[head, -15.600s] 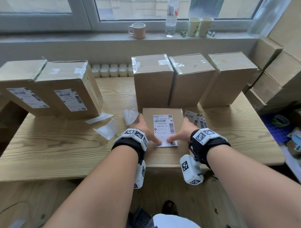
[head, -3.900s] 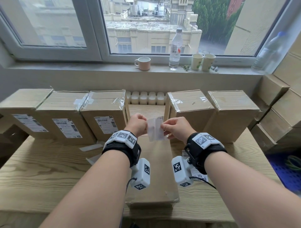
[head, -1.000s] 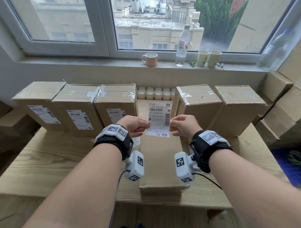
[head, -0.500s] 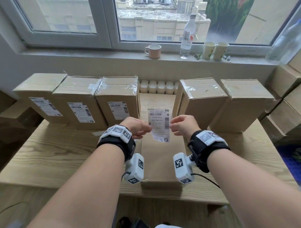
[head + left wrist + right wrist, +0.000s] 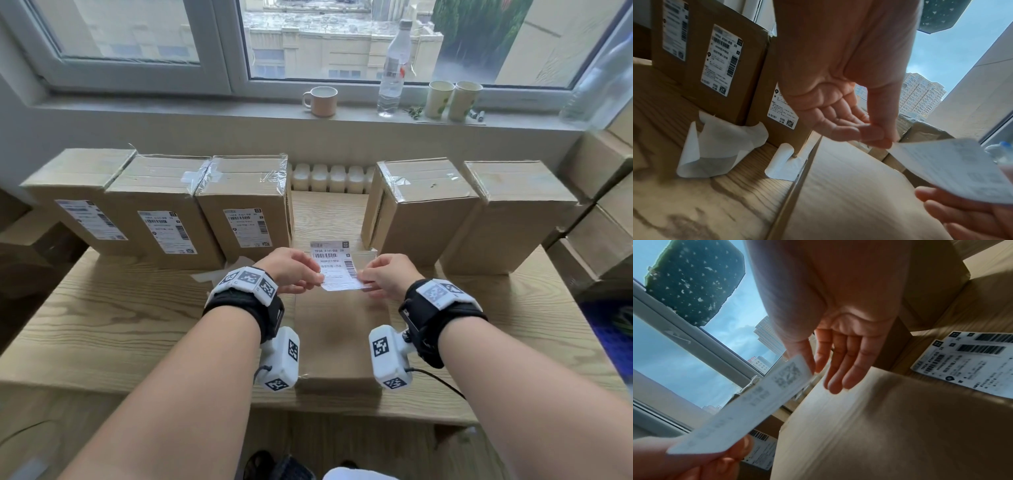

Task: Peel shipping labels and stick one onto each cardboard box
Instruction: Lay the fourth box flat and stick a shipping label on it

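The left hand (image 5: pixel 294 270) is pinching the left edge of the peeled label (image 5: pixel 337 265) between thumb and curled fingers, and the right hand (image 5: pixel 387 274) is pinching the opposite edge with thumb and forefinger while its other fingers (image 5: pixel 840 369) are hanging straight and loose. The label is hanging stretched between the two hands at the centre of the head frame, printed face toward the camera, its long axis running from the hands toward the upper edge of the frame. It is hovering above the far end of the flat cardboard box (image 5: pixel 337 329), which is lying directly below and toward the lower centre, long axis the same way as the label; in the wrist views a gap is showing between paper and cardboard, so the two are apart. Both hands are standing equally near the box face, so the coming move looks like a straight lowering onto it.

The box is resting on a wooden table (image 5: pixel 102 325). Three labelled boxes (image 5: pixel 164 219) are standing in a row at centre left, with curled backing papers (image 5: pixel 715 146) lying at their feet. Two unlabelled boxes (image 5: pixel 472 212) are standing at centre right, and spare labels (image 5: pixel 972 363) are lying on the table to the right of the flat box. A mug (image 5: pixel 320 101), a bottle (image 5: pixel 394 68) and two paper cups (image 5: pixel 452 99) are sitting on the windowsill across the upper part of the frame
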